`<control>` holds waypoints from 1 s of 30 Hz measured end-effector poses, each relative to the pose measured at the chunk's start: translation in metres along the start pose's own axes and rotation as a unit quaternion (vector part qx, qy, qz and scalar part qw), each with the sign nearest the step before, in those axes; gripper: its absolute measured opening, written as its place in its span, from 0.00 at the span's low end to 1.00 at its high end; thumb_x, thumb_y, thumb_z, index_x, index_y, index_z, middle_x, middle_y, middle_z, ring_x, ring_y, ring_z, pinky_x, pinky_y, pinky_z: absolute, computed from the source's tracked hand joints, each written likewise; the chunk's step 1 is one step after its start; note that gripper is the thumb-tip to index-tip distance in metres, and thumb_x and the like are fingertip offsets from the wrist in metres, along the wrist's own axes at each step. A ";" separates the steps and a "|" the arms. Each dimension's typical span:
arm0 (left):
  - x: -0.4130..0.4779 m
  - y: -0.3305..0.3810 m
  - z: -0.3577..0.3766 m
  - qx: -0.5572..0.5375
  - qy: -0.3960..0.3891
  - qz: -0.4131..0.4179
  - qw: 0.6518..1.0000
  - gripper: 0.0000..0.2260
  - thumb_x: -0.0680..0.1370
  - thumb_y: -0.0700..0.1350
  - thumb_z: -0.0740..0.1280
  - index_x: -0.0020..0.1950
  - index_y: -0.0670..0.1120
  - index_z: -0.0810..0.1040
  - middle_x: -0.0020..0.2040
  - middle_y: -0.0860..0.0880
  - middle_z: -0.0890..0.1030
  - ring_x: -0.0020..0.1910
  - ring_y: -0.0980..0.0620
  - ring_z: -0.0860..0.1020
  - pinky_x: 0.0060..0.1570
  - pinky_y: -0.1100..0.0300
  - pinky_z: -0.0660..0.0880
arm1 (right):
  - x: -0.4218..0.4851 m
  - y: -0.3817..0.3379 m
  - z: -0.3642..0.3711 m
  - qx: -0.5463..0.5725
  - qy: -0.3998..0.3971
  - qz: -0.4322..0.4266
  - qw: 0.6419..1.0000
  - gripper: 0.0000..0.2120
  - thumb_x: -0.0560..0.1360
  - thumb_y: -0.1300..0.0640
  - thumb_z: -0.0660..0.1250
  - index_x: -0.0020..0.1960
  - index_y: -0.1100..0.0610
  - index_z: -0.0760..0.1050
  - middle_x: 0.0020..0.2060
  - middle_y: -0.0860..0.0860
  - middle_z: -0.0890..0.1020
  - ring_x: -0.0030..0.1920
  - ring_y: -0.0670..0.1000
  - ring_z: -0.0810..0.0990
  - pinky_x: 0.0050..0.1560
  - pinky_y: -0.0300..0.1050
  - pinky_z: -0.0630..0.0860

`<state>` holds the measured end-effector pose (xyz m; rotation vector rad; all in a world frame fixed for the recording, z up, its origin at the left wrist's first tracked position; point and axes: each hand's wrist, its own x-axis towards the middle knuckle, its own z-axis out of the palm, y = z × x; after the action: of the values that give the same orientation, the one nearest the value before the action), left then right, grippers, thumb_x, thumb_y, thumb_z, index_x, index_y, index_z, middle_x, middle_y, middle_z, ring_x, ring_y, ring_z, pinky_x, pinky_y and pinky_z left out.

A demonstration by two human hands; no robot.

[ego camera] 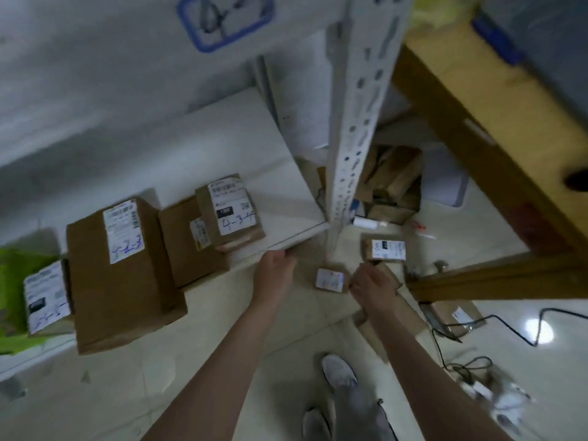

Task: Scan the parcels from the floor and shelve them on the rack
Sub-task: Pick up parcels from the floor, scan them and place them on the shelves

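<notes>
Four parcels [121,265] crowd the white shelf [238,138], left hand [276,269] gripping its edge, right hand [373,285] blurred, grasp unclear.

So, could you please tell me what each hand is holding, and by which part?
The left hand seems to grip the white rack shelf by its front edge. Whether the right hand holds the small brown cardboard parcel cannot be told.

Green package [14,281] cut off left, shelf tag [222,20] blurred
</notes>
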<state>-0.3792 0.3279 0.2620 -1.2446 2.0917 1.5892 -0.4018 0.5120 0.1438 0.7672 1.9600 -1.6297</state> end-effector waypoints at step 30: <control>0.010 -0.213 0.302 0.277 -0.207 0.029 0.938 0.09 0.79 0.47 0.68 0.43 0.44 0.73 0.37 0.45 0.74 0.39 0.46 0.73 0.43 0.54 0.68 | 0.057 0.310 -0.216 0.225 0.208 0.177 0.935 0.20 0.76 0.58 0.69 0.66 0.61 0.73 0.45 0.54 0.80 0.47 0.57 0.81 0.50 0.52 0.78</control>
<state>-0.3173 0.5774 -0.0042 -0.6021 2.0844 1.0375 -0.2337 0.7735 -0.0782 1.6576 1.5655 -1.8072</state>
